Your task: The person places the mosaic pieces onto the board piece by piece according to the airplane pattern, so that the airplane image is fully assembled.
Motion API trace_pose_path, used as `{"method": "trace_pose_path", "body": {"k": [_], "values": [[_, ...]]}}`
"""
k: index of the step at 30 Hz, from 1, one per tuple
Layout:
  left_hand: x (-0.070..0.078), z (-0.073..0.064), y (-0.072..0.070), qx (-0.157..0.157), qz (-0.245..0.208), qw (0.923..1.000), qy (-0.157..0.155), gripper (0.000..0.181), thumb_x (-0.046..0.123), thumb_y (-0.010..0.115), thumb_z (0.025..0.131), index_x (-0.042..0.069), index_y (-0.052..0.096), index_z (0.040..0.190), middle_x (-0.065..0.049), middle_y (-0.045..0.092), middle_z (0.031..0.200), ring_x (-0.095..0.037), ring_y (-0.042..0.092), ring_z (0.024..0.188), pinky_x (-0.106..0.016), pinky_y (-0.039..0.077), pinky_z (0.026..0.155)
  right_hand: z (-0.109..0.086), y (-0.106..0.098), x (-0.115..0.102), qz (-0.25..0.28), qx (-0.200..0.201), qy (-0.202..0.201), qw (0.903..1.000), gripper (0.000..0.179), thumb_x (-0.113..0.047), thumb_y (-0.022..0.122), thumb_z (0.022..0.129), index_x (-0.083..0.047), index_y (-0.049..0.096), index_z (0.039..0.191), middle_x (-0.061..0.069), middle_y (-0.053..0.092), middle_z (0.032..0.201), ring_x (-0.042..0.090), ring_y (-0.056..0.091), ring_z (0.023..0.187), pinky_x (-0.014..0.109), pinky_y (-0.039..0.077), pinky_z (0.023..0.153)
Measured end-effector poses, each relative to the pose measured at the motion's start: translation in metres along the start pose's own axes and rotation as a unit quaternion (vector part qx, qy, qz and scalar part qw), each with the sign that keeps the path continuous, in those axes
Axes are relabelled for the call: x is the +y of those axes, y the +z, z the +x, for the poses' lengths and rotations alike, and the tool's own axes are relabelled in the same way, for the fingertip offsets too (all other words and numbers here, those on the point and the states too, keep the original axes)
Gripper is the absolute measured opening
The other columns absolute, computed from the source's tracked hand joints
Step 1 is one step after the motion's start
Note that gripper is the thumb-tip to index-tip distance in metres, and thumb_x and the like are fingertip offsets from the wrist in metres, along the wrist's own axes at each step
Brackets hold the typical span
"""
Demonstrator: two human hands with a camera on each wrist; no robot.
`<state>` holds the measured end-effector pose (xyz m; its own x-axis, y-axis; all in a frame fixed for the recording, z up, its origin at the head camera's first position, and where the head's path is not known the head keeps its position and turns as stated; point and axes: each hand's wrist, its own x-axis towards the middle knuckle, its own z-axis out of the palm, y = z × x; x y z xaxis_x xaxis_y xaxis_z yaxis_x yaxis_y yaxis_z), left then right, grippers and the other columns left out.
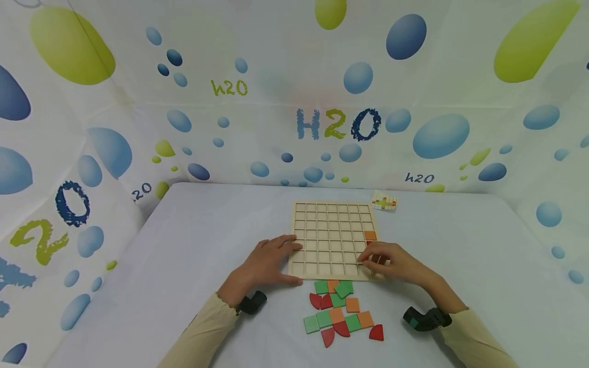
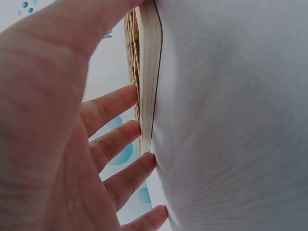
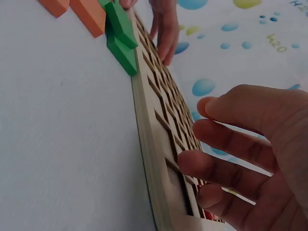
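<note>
A light wooden grid board [image 1: 329, 235] lies flat on the table. My left hand [image 1: 269, 262] rests at its left side, with extended fingers touching the edge and the thumb near the front corner. Over the board's lower right cells hovers my right hand [image 1: 386, 259], its fingers loosely bent; the right wrist view shows nothing between the fingertips [image 3: 190, 162]. An orange square tile [image 1: 370, 235] sits in the rightmost column, and a red piece [image 1: 368, 243] just below it is partly hidden by the right hand.
In front of the board lie loose pieces: green squares [image 1: 324, 319], orange squares [image 1: 353, 305] and red quarter-circles [image 1: 376, 332]. One green tile [image 1: 344, 289] overlaps others. A small patterned card [image 1: 384, 201] lies beyond the board's far right corner. A printed cloth [image 1: 276, 102] hangs behind the table.
</note>
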<state>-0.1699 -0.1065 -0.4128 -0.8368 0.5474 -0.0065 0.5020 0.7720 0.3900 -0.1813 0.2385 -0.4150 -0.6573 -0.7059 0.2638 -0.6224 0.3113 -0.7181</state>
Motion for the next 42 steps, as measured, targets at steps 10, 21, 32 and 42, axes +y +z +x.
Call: {"method": "trace_pose_path", "body": {"k": [10,21,32,42], "values": [[0.002,0.001,-0.004,-0.001,0.002,1.0000,0.000,0.075,0.050,0.080,0.076,0.016,0.054,0.138,-0.008,0.042,0.149,-0.028,0.039,0.138,-0.058,0.032,0.106,-0.001,-0.008,-0.006,0.108,-0.111,0.013,0.9879,0.014,-0.006,0.063,0.095,-0.009,0.069,0.106,0.007,0.065,0.100,0.012,0.058,0.077,0.025,0.055,0.064],[0.002,0.001,-0.005,-0.001,-0.004,1.0000,-0.003,0.074,0.050,0.079,0.076,0.016,0.054,0.137,-0.008,0.042,0.149,-0.028,0.039,0.137,-0.059,0.031,0.107,0.000,-0.009,-0.017,0.190,-0.202,-0.012,0.9606,0.012,-0.002,0.064,0.093,-0.002,0.067,0.104,0.014,0.064,0.097,0.014,0.058,0.078,0.025,0.054,0.069],[0.001,0.001,-0.005,0.001,-0.001,1.0000,0.004,0.074,0.050,0.079,0.076,0.016,0.054,0.138,-0.008,0.042,0.149,-0.028,0.039,0.137,-0.059,0.032,0.106,-0.001,-0.007,-0.020,0.223,-0.330,0.019,0.9170,0.016,-0.007,0.073,0.087,-0.003,0.068,0.103,0.016,0.066,0.096,0.009,0.059,0.075,0.018,0.050,0.064],[0.001,0.000,-0.005,0.004,-0.001,1.0000,0.006,0.074,0.050,0.079,0.077,0.016,0.054,0.138,-0.008,0.042,0.149,-0.027,0.039,0.138,-0.060,0.032,0.106,-0.001,-0.005,-0.022,0.215,-0.373,-0.003,0.9025,0.023,-0.009,0.076,0.085,-0.001,0.072,0.106,0.018,0.064,0.097,0.029,0.056,0.076,0.017,0.049,0.065]]}}
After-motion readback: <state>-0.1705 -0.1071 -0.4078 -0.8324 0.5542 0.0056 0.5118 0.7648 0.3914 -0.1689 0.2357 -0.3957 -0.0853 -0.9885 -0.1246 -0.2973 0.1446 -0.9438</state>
